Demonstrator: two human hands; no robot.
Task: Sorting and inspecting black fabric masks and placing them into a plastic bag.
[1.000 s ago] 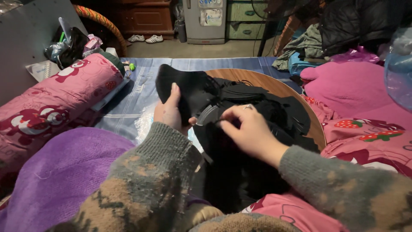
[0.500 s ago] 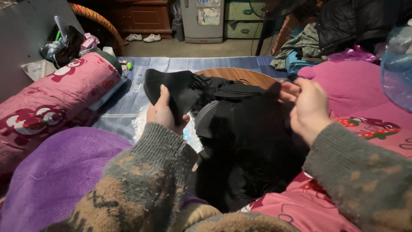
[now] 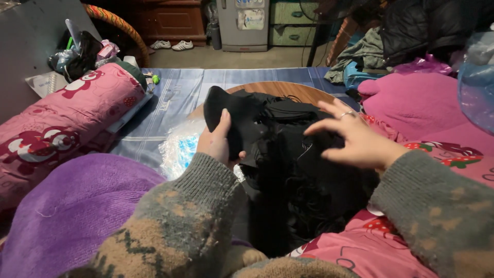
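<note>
Crumpled black garment (image 3: 288,154) heaped on round wooden table, one corner lifted upright.

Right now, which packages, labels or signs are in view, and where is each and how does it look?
Clear plastic bag: on the blue mat left of the left hand, crinkled, bluish inside.
Paper notices: on the grey appliance at the top centre, pale rectangles.
Black bag: far left, by the pink roll, dark and shiny.
Clear blue bag: right edge, rounded, translucent.
No screens.
</note>
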